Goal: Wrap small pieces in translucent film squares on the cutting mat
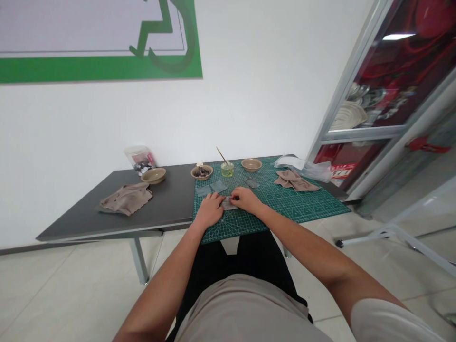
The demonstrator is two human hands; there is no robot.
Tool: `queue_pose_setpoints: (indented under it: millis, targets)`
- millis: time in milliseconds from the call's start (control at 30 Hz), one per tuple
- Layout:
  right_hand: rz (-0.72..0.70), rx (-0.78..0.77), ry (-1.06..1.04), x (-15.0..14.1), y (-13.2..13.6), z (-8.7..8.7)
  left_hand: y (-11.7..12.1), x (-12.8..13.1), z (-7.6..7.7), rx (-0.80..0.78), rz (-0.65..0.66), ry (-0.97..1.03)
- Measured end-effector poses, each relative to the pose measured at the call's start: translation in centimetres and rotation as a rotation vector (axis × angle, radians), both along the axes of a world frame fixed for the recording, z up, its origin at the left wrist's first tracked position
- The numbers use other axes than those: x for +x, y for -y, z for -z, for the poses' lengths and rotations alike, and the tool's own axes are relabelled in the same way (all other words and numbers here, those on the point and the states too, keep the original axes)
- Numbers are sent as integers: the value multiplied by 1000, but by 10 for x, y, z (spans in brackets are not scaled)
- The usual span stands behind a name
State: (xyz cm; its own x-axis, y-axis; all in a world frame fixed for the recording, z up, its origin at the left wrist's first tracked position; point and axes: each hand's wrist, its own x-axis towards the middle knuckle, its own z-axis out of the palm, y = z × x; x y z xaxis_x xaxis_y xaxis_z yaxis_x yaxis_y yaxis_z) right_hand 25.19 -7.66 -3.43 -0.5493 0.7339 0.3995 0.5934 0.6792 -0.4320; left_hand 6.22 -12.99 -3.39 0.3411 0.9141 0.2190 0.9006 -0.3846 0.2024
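A small greyish, see-through sheet (229,204) lies on the green cutting mat (292,209) in front of me. My left hand (210,209) rests at its left side, fingers stretched out flat, the fingertips on the sheet's edge. My right hand (246,199) is over its right end, thumb and fingers pinched around a small dark piece (235,198). What kind of piece it is, I cannot make out. Just beyond lie more such squares: one square (218,186), another square (204,191) and a darker piece (252,183).
At the back stand a bowl of dark bits (202,173), a glass jar (227,169) with a brush (221,156), and a tan bowl (251,165). Cloths lie left (126,198) and right (296,181). Farther left are another bowl (154,176) and a clear tub (140,159).
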Motion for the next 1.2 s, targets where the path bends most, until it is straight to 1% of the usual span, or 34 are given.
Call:
queue_pose_setpoints:
  millis: [100, 233, 333, 433, 633, 833, 1000, 1200]
  targets:
    - [-15, 3, 11, -8, 2, -1, 0, 1, -1, -9, -11, -2]
    - [-42, 2, 11, -15, 11, -2, 0, 1, -3, -24, -12, 9]
    - [-56, -1, 13, -12, 20, -2, 0, 1, -5, -38, -12, 12]
    - [-63, -15, 12, -4, 23, -2, 2, 1, -5, -32, -13, 9]
    - [-10, -6, 1, 11, 12, 0, 4, 2, -4, -5, -12, 4]
    - [15, 11, 13, -2, 0, -1, 4, 4, -5, -32, -36, -7]
    - [15, 7, 40, -11, 1, -3, 2, 4, -5, -32, -46, -16]
    - [-10, -13, 7, -7, 12, -3, 1, 3, -3, -23, -41, -6]
